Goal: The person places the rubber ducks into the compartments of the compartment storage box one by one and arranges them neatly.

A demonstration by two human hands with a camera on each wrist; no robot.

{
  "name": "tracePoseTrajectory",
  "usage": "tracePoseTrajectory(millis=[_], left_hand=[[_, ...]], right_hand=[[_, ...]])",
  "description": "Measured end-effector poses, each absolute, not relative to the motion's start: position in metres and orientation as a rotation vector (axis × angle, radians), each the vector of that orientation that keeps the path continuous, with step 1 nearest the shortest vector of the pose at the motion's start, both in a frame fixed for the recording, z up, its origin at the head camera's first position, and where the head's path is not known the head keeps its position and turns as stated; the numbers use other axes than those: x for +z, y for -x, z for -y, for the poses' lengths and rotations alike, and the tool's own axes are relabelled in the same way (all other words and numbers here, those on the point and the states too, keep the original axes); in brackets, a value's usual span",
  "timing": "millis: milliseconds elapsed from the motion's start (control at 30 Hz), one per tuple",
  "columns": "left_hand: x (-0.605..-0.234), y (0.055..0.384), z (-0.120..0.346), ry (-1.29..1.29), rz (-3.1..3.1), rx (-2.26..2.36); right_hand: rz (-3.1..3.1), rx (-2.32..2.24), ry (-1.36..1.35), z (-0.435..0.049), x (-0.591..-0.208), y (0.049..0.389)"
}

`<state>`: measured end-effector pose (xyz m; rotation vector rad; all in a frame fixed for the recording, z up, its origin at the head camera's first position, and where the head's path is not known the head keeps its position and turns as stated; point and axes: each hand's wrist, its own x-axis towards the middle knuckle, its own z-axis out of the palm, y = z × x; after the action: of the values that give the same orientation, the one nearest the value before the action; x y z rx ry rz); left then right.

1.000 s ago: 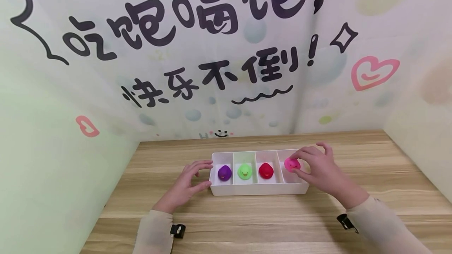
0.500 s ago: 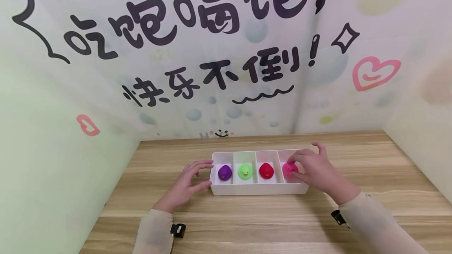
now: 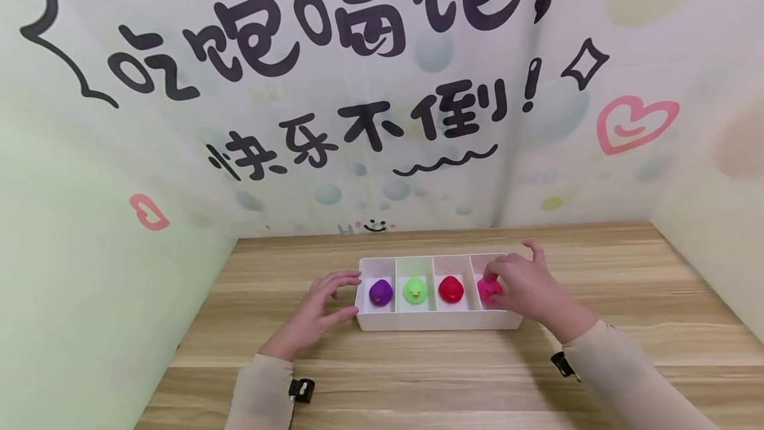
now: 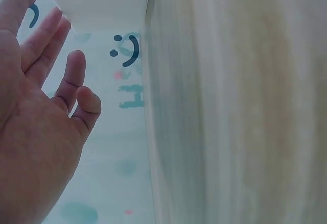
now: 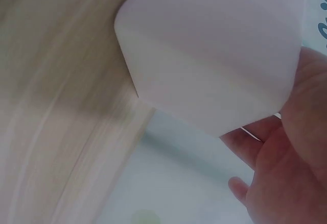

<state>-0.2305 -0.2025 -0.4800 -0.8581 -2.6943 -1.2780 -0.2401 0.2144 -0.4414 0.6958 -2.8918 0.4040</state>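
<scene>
A white box [image 3: 438, 320] with a row of compartments lies on the table. In its rightmost compartment sits a pink toy duck [image 3: 490, 289], which my right hand [image 3: 528, 287] pinches between thumb and fingers. In the right wrist view the box wall hides the duck and the fingertips. The other compartments hold a purple toy duck [image 3: 381, 292], a light green toy duck [image 3: 415, 290] and a red toy duck [image 3: 450, 289]. My left hand [image 3: 316, 310] rests at the box's left end, fingers extended, the thumb and fingertips right at its wall.
The wood-grain table [image 3: 382, 377] stretches out in front of the box. Behind it rises a printed backdrop [image 3: 286, 211] with large dark lettering. Pale side walls [image 3: 77, 271] stand at the left and right.
My right hand has moved left and down with the pink duck, which now sits lower in the rightmost compartment. The left hand and the box stay about where they were.
</scene>
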Motion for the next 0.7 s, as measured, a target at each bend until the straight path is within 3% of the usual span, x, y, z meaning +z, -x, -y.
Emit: tracePoseTrajectory(millis=[400,700], left_hand=[[-0.474,0.229,0.200,0.873,2.718,-1.224],[-0.448,0.224,0.188,0.636,2.887,-1.091]], right_hand=[[2.892,0.354,-0.653,-0.207,-0.440,0.232],[2.893,0.378,-0.471,-0.182,-0.428,0.213]])
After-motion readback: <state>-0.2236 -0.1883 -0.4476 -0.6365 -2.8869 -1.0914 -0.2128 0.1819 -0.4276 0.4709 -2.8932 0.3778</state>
